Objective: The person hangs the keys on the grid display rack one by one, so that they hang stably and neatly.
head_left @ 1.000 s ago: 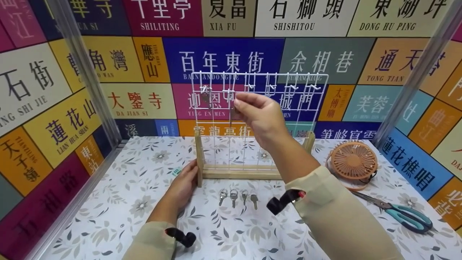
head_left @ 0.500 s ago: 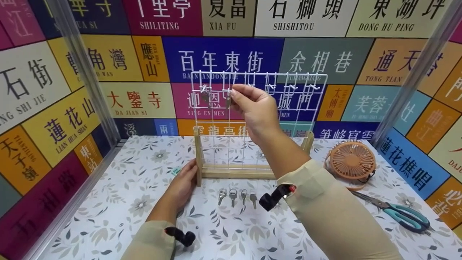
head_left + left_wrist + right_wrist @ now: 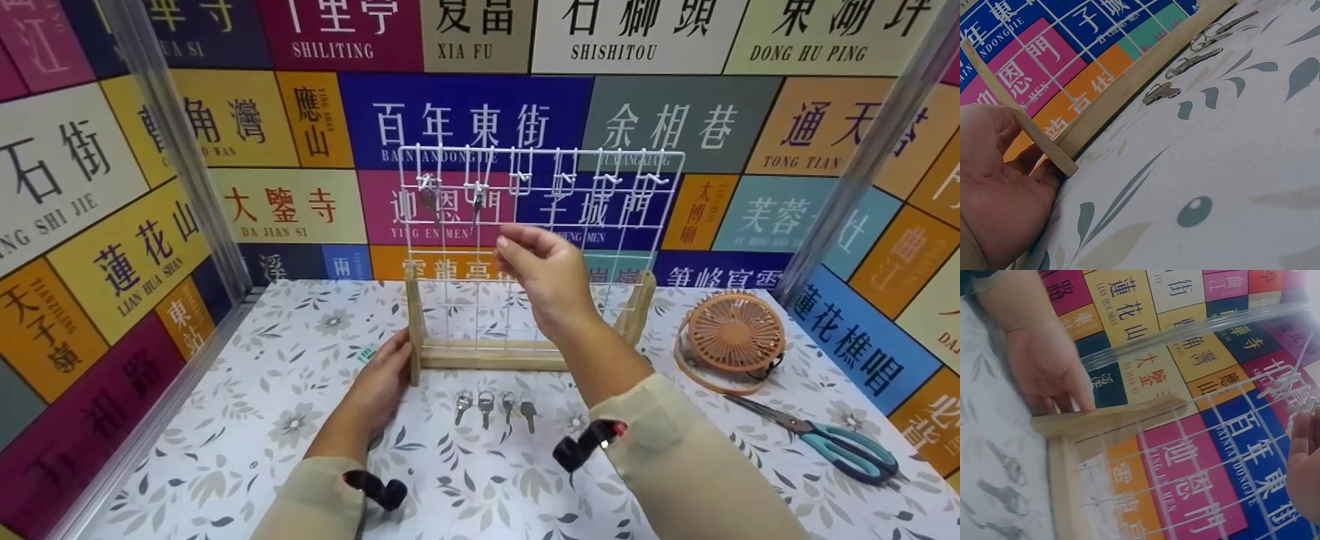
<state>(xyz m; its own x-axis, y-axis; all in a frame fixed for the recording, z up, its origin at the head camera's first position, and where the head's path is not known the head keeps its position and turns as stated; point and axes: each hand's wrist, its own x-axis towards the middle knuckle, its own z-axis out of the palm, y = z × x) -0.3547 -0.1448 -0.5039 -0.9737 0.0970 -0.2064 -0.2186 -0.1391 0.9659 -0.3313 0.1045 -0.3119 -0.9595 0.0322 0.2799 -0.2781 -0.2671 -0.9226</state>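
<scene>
A white wire grid rack (image 3: 541, 151) stands on a wooden base (image 3: 495, 358), with a row of hooks near its top. Keys (image 3: 429, 196) hang from the leftmost hook, and another key (image 3: 477, 204) hangs from the second. My right hand (image 3: 551, 277) is just below and right of that second key, apart from it, its fingers loosely bent and holding nothing visible. At the lower left, my left hand (image 3: 379, 386) grips the rack's wooden post (image 3: 1044, 140), thumb on the near side and fingers partly hidden behind. Several keys with rings (image 3: 485, 411) lie in a row before the base.
An orange fan (image 3: 735, 334) stands on the table at the right. Scissors with teal handles (image 3: 844, 454) lie in front of it. A small green piece (image 3: 366, 354) is beside the left hand. Walls of coloured sign panels (image 3: 465, 112) surround the floral tabletop (image 3: 480, 480).
My right hand has let go of the key at the second hook and drawn back down and to the right. That key now hangs there. My left hand stays at the post.
</scene>
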